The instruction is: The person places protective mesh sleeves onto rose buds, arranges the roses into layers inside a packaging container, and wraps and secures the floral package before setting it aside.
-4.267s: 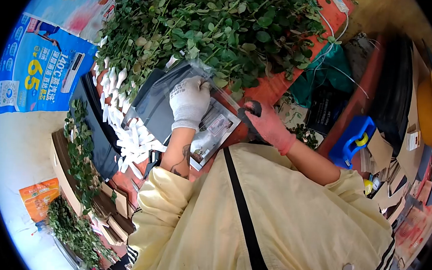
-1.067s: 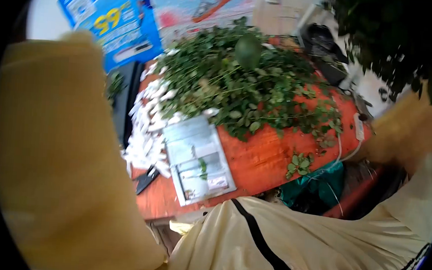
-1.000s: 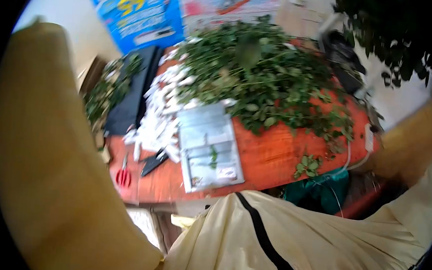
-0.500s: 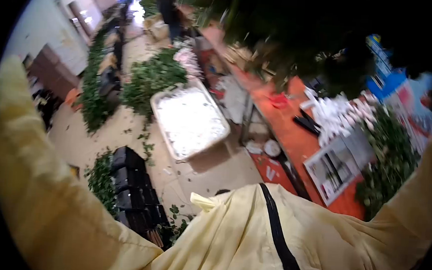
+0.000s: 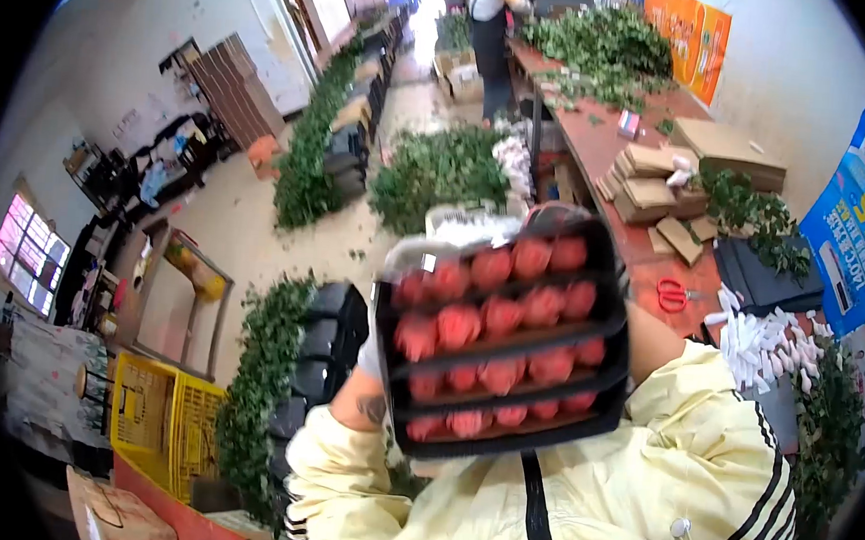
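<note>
In front of my chest is a bunch of coral-red roses [image 5: 501,317], its blooms facing me in several rows. Black wrapping with dividers [image 5: 507,349] surrounds and separates the rows. My left hand [image 5: 370,354], in what looks like a white glove, grips the bunch's left side; most of its fingers are behind the wrapping. From the right, my bare forearm [image 5: 654,342] reaches to the bunch's other side, where my right hand is hidden behind it. The stems are out of sight, and the bunch is slightly blurred.
On the right, a red-topped table [image 5: 602,141] bears folded cardboard [image 5: 648,193], red scissors [image 5: 671,296] and white-sleeved flower heads [image 5: 753,343]. Black-wrapped bunches [image 5: 332,338] line the floor at left, near yellow crates [image 5: 166,422]. A person [image 5: 489,38] stands at the table's far end.
The dark, blurred foliage overhead is gone from the top of the view. Both arms have come inward, and the rose bunch is now before my chest. My view has swung and levelled.
</note>
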### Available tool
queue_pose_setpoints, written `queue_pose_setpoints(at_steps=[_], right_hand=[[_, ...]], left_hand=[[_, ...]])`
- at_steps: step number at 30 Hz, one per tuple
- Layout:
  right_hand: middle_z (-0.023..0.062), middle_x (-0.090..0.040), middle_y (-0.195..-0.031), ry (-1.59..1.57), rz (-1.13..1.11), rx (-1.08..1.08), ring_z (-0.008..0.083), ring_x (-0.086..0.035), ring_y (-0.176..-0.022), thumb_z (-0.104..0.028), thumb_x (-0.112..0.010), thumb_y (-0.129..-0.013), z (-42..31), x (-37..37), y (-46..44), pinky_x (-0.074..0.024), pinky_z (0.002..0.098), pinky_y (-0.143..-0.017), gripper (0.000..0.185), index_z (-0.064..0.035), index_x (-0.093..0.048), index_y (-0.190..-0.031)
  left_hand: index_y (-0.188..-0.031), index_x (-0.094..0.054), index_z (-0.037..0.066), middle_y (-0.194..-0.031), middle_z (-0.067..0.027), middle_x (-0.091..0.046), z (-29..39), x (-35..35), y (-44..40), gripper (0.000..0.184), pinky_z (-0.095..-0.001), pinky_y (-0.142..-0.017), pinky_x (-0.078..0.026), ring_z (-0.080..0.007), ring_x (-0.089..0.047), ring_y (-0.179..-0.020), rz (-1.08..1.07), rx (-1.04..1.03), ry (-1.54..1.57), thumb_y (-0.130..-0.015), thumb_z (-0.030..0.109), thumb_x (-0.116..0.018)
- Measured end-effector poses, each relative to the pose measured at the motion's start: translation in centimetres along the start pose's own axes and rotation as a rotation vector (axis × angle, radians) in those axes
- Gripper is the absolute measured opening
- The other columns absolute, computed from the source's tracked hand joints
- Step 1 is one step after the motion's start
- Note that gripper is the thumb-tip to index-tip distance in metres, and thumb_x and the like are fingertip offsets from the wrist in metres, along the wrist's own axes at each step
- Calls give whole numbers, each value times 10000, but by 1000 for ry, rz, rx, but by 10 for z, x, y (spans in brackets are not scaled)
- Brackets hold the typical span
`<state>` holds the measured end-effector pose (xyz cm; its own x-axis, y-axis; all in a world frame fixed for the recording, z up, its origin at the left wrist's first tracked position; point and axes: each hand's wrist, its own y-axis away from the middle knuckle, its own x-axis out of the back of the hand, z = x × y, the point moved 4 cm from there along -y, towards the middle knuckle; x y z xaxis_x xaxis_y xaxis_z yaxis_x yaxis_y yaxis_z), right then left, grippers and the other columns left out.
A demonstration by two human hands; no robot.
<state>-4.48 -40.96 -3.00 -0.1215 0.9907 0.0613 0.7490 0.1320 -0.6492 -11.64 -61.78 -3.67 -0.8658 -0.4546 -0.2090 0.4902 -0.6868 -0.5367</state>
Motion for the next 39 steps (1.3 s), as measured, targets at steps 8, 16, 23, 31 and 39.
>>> queue_pose_setpoints(at_steps=[8,16,23,31,39], right_hand=[[143,-591,-979,-185,78,-185,218,-573,-884,-380,-532,-883,34,9,57,-445,337,-827,432,38,-589,-978],[152,-596,-1042,-5,64,-198,245,-576,-953,-325,-558,-874,10,8,70,-438,382,-892,422,46,-565,-1075],[157,-593,-1049,26,89,-189,254,-576,-963,-331,-556,-876,6,5,79,-439,391,-898,430,42,-558,-1090],[163,-589,-1058,41,91,-184,264,-575,-974,-337,-554,-879,3,2,88,-441,401,-904,438,37,-549,-1107],[170,-585,-1068,40,66,-172,274,-575,-985,-344,-552,-882,5,5,83,-442,411,-909,448,32,-541,-1124]], left_hand=[[-1138,-563,-63,-1164,-244,-573,-51,-30,65,771,-428,-960,-449,-315,-572,-1074,348,66,235,-852,645,-457],[-1120,-565,-79,-1130,-243,-592,-56,-42,59,787,-426,-945,-467,-318,-601,-1031,422,146,279,-817,645,-502],[-1120,-572,-68,-1126,-227,-600,-60,-40,64,473,-420,-952,-466,-307,-597,-1042,475,185,253,-911,353,-522],[-1136,-559,-84,-1135,-247,-586,-58,-53,60,891,-439,-976,-440,-323,-576,-1073,466,194,374,-779,725,-450],[-1141,-549,-95,-1141,-246,-583,-57,-55,59,638,-417,-974,-446,-313,-579,-1070,497,160,308,-909,492,-456]])
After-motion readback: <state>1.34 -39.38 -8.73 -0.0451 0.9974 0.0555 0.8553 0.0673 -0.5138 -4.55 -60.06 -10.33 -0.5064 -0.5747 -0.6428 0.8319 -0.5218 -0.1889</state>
